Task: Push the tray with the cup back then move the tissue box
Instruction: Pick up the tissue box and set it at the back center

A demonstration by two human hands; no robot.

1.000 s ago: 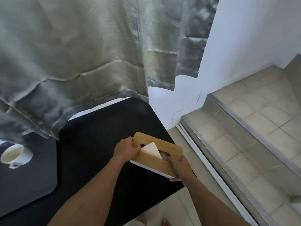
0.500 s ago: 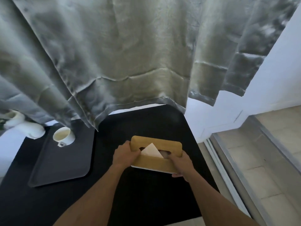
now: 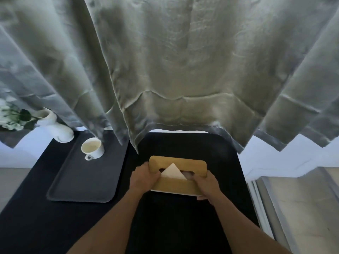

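A tissue box with a wooden lid and a white base sits on the right half of the black table, a white tissue poking up from its slot. My left hand grips its left end and my right hand grips its right front corner. To the left lies a dark grey tray with a white cup standing at its far end, close to the curtain.
A grey-green curtain hangs over the table's far edge, just behind the box and cup. A white vase with white flowers stands at the far left. A tiled floor and a sliding-door track lie to the right.
Both hands have stayed on the tissue box. The view has swung left, and the box now lies squarer and nearer the middle of the table's right half; tray, cup and vase have come into view.
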